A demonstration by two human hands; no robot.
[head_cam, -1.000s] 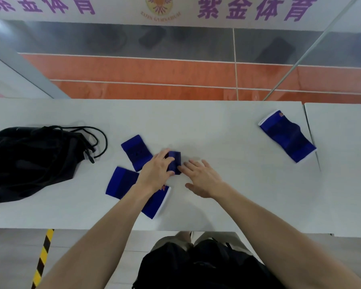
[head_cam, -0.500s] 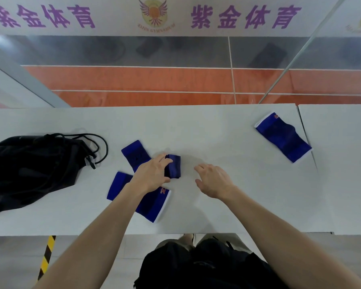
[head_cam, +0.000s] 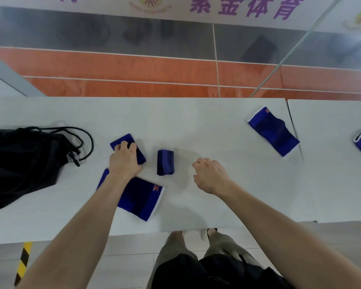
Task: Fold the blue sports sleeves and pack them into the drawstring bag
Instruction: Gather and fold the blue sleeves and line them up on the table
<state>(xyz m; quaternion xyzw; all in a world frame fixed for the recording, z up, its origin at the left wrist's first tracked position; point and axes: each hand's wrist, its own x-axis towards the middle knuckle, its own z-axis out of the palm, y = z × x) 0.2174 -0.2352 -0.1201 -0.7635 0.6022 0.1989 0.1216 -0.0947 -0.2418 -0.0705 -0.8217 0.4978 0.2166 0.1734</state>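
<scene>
resting at table centre, one folded sleeve [head_cam: 165,162] is done. left hand [head_cam: 124,161] presses curled fingers onto another sleeve [head_cam: 127,147] at 9 o'clock; right hand [head_cam: 212,176] hovers loosely curled, empty. bag [head_cam: 19,163] lies far left; three flat sleeves remain; nothing visibly packed.

Deep blue sports sleeves [head_cam: 273,131] with white edge bands and small orange-red logos lie on a pale grey-white table [head_cam: 196,122], beside a black drawstring bag [head_cam: 19,163]. Behind runs an orange wall band [head_cam: 113,67] under grey, and purple characters on a white banner [head_cam: 244,7].
</scene>
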